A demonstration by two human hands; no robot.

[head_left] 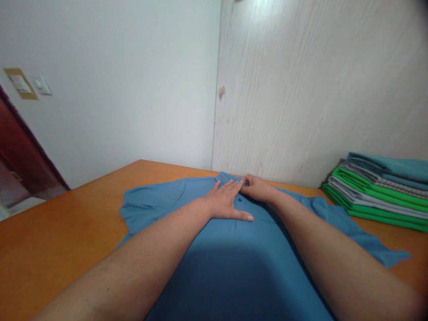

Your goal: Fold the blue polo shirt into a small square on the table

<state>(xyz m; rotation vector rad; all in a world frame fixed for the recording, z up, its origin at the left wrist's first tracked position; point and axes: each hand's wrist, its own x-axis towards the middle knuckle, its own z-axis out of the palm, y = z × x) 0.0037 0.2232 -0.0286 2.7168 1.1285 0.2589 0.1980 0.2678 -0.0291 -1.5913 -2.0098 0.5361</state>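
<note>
A blue short-sleeved polo shirt [214, 240] lies spread out face up, its collar at the far end. My left hand [225, 200] rests flat on the upper chest with its fingers spread, the thumb pointing right across the placket. Just right of it, my right hand [256, 187] pinches the fabric by the collar, fingertips pressed together. A dark button [240, 200] shows on the placket between the two hands. One sleeve [143, 200] reaches out to the left and the other [364, 236] to the right, partly wrinkled.
The shirt lies on an orange-brown wooden table [67, 240]. At the right stands a stack of folded clothes [384, 191] in green, grey, checked and blue, close to the right sleeve. A white wall [133, 80] and a pale wood-grain panel [301, 89] rise behind the table.
</note>
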